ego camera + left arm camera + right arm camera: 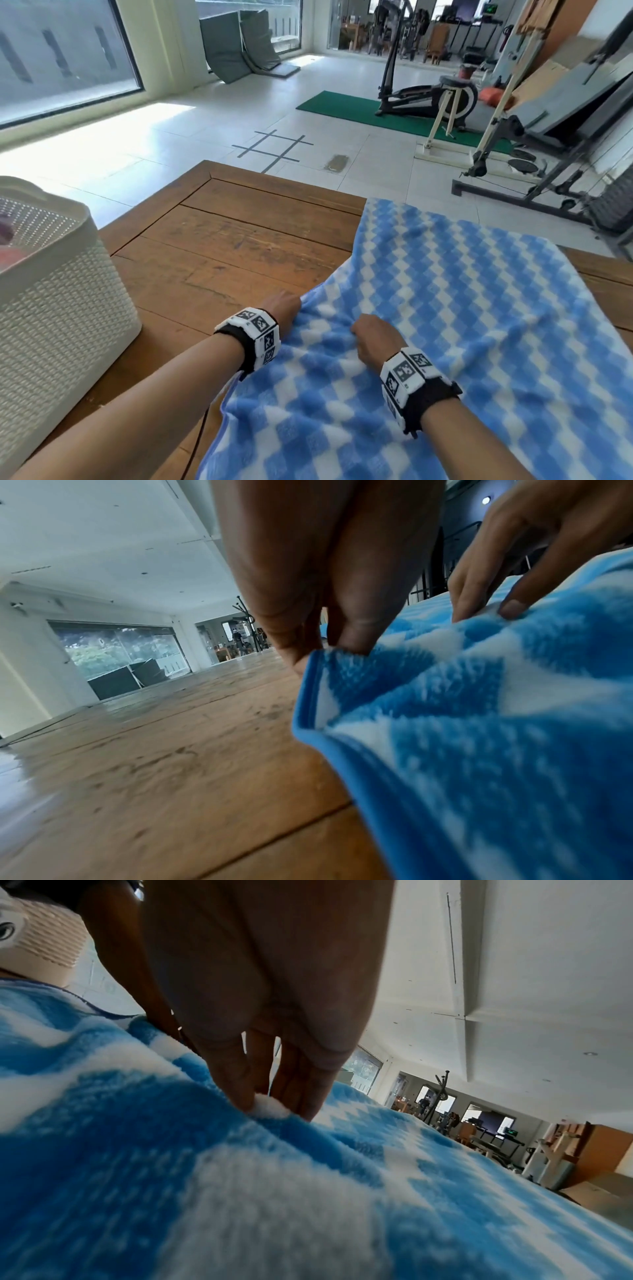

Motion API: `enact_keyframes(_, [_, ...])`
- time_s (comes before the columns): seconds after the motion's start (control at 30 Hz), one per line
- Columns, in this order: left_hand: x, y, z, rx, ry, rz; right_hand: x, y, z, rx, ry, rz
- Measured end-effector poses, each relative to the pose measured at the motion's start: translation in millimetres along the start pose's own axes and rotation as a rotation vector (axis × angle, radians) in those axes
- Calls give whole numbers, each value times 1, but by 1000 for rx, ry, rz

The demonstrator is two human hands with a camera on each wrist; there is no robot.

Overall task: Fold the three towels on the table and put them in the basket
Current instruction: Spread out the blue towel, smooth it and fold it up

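Note:
A blue and white checked towel lies spread over the right half of the wooden table. My left hand pinches the towel's left edge between thumb and fingers. My right hand sits a little to the right and pinches a small tuft of the towel's top surface. The white woven basket stands at the table's left, with reddish and dark cloth inside it.
Beyond the table lies a tiled floor with a green mat and an exercise machine. A weight rack stands at the right. Bare wood shows between the basket and the towel.

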State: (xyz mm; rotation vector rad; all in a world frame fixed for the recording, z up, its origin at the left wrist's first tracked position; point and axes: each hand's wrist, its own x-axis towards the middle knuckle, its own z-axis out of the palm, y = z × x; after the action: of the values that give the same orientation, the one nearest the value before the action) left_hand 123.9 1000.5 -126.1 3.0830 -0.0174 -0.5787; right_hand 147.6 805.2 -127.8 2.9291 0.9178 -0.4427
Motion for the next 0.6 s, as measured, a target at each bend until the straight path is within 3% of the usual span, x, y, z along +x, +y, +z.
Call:
enact_keyframes(0.1, [-4,-11,-5,3,2,-95,1,-1,-5,60,-6,33])
enact_keyframes(0.17, [-9,-20,-8,0,-82,-135,1,-3,-10,160,-52,25])
enact_keyframes(0.23, [-14,-27,-8,-11,-192,-154,5,-4,-10,252,-144,-2])
enact_keyframes(0.3, [-11,-31,-6,-87,-167,-161,10,-2,-11,338,-219,-21])
enact_keyframes(0.43, [9,-33,-10,-110,55,31,27,13,-12,339,-45,11])
enact_keyframes(0.5, [19,-27,-10,-9,41,209,33,21,-9,217,-45,54])
enact_keyframes(0.6, [30,-18,-2,85,-29,309,35,25,-7,120,-86,117])
